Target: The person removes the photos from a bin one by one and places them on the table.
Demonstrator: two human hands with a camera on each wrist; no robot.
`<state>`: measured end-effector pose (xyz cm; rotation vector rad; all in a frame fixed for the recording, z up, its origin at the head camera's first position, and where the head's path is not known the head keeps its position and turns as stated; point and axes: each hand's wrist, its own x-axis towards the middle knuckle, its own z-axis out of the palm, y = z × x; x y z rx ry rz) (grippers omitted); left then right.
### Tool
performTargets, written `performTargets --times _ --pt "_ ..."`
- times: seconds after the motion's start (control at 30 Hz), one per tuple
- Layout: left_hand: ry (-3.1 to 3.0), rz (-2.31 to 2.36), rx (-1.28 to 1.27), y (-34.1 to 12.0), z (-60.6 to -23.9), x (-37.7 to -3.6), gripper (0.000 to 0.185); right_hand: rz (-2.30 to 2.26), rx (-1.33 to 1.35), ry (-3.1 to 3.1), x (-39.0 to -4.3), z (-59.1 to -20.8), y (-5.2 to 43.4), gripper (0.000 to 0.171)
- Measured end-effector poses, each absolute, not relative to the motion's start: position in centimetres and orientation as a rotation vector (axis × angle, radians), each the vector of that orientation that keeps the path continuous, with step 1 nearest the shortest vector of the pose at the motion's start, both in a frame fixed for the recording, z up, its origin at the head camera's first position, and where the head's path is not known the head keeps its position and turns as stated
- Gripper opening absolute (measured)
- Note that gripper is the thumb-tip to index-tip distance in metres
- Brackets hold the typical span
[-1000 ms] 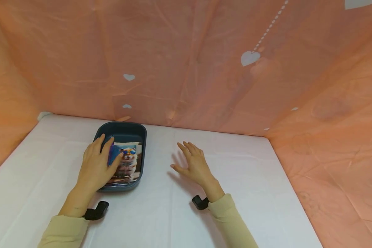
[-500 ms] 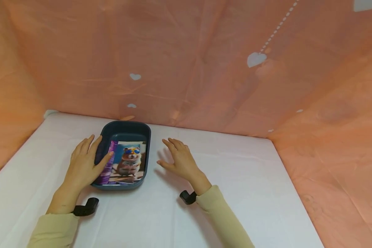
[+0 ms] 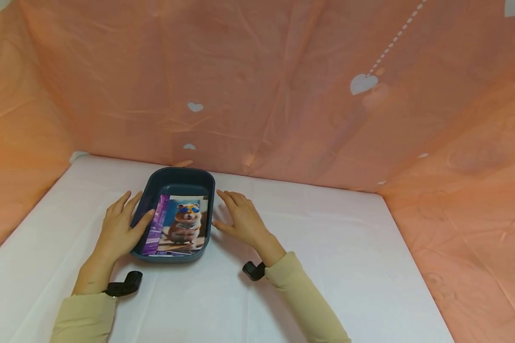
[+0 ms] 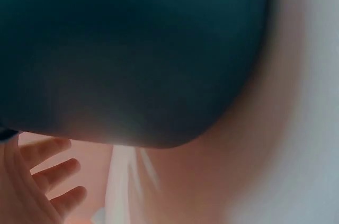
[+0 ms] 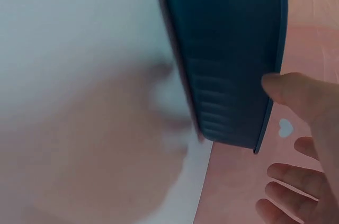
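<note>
At the left of the head view, the left hand [image 3: 119,227] lies against the left wall of a dark teal rectangular tray [image 3: 154,191]. Its fingers are nearly straight along the outside and its thumb rests at the rim, so this grip is open and touching rather than clasping. The left wrist view shows only the blurred dark tray wall [image 4: 137,54] close up and the spread fingertips [image 4: 50,173] below it.

The tray stands on a white surface [image 3: 326,247], near its back edge. A picture card [image 3: 184,224] showing a hamster in sunglasses lies inside, and a purple edge of another card [image 3: 158,223] shows at its left.

The right hand [image 3: 242,221] is just beside the tray's right wall, fingers extended and the grip open. In the right wrist view its thumb tip [image 5: 296,92] meets the tray's ribbed outer wall [image 5: 233,65].

An orange-pink plastic sheet [image 3: 283,85] printed with white hearts hangs behind and to both sides.
</note>
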<state>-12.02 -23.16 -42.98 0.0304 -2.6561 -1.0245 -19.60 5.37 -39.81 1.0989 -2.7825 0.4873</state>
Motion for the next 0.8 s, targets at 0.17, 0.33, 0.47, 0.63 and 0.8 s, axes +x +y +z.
performTargets --times 0.17,0.33,0.47,0.63,0.8 --pt "-2.631 -1.133 0.048 -23.3 -43.2 -12.1 0.058 0.488 1.114 -2.749 -19.9 -39.6 4.9 0.069" --pt "-2.611 -1.243 0.082 -23.3 -43.4 -12.1 0.055 0.519 1.120 -2.728 -20.2 -39.2 4.4 0.066" --pt "-2.592 -1.324 0.115 -23.2 -43.3 -12.0 0.053 0.555 1.126 -2.734 -20.6 -38.8 3.8 0.065" --pt "-2.608 -1.413 0.163 -23.1 -43.2 -12.0 0.053 0.622 1.140 -2.769 -21.1 -38.5 2.9 0.064" --pt "-2.618 -1.491 0.215 -23.0 -43.3 -12.0 0.053 0.709 1.160 -2.829 -21.6 -38.3 1.9 0.063"
